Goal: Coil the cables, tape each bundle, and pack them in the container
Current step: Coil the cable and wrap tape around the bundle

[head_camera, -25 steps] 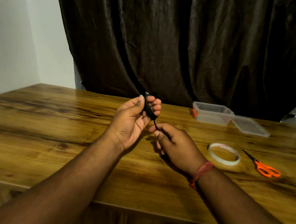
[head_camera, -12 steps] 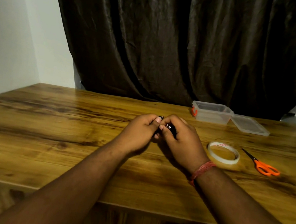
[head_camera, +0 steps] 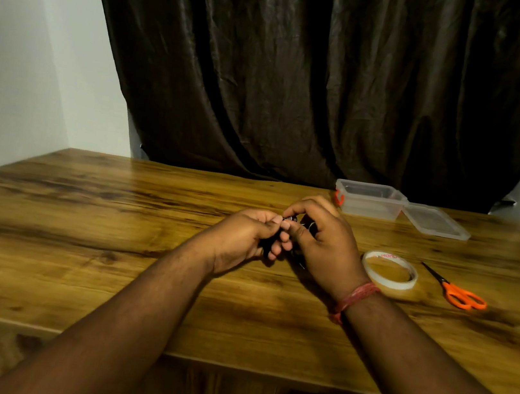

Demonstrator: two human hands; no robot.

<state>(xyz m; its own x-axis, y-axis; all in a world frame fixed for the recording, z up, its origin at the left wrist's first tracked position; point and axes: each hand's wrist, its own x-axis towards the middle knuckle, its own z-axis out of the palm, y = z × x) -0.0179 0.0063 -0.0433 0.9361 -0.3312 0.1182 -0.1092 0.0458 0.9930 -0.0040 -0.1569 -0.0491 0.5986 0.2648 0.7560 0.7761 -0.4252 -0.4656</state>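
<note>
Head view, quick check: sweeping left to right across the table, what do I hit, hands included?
left hand → black cable, gripped between both hands → right hand → tape roll → orange scissors. The clear container and its lid sit farther back, overlapping that span.

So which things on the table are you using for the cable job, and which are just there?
For the job: black cable held in both hands, tape roll, scissors, clear container, its lid.
Just there: dark curtain, wooden table.
</note>
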